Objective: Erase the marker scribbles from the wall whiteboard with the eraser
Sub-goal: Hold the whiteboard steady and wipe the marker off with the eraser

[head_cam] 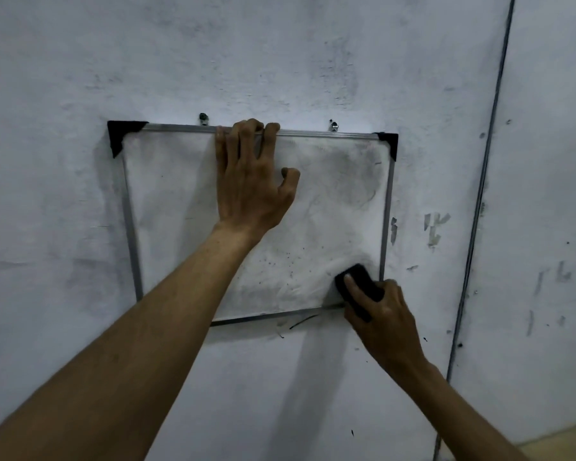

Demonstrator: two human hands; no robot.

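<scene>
Left hand (250, 181): palm laid flat on the upper middle of the whiteboard (180, 201), fingertips hooked over its top rail, thumb bent and held apart to the right.

Right hand (379, 314): clasped around the black eraser (358, 282), forefinger laid along its back.

Eraser: pressed to the board's lower right corner, just beside the right rail and bottom rail.

Whiteboard: metal-framed, black corner caps (122, 136), hung on the wall (313, 61) from two fittings (203, 118) at the top edge. Grey smudging (356, 184) is seen in the upper right; dark specks (280, 257) are scattered in the lower middle.

Wall: a black marker stroke (303, 321) is noted just below the bottom rail.
</scene>
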